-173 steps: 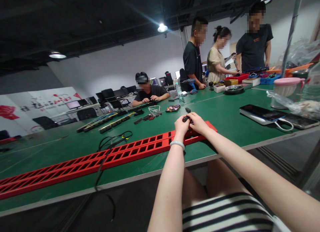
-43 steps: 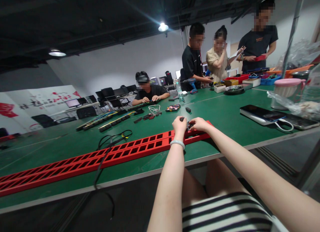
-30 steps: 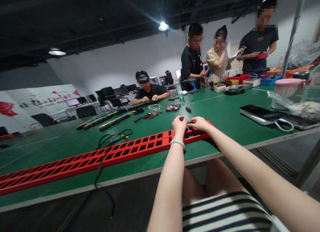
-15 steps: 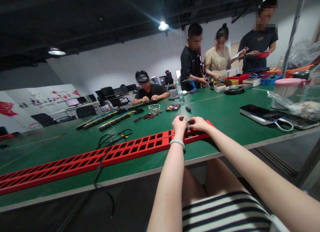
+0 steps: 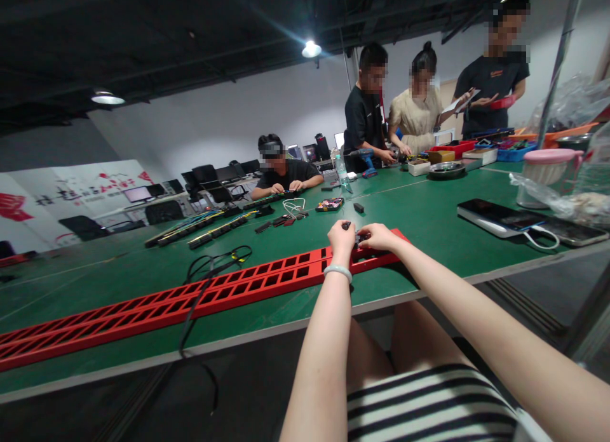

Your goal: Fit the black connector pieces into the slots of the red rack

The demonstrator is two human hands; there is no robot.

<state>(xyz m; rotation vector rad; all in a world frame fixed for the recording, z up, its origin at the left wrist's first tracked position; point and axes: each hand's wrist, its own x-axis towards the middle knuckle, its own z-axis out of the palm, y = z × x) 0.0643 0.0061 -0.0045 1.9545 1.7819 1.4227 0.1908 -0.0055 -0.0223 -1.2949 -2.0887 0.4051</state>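
Observation:
A long red slotted frame [image 5: 267, 272] lies along the near edge of the green table, and both my hands are over its right end. My left hand [image 5: 341, 244] is closed round a small black part [image 5: 346, 225], whose dark end shows above the fingers. Just right of it, my right hand [image 5: 377, 236] pinches a small dark grey piece [image 5: 359, 238] between thumb and fingers, close against the left hand. The exact kind of either piece is too small to tell. A thin black strap [image 5: 194, 302] lies across the frame and hangs over the table edge.
Black strips with coloured wires [image 5: 223, 229] lie at left centre. Beyond my hands are a white cable [image 5: 294, 207], a small patterned box [image 5: 330, 204] and a bottle [image 5: 342, 173]. Phones [image 5: 505, 214] and a pink-lidded jar [image 5: 548, 175] stand right. Several people work across the table [image 5: 429, 207].
My hands stay nearly in place, with only a slight shift of the right fingers. Across the table, the person in beige has lowered a hand towards the boxes and moved the paper.

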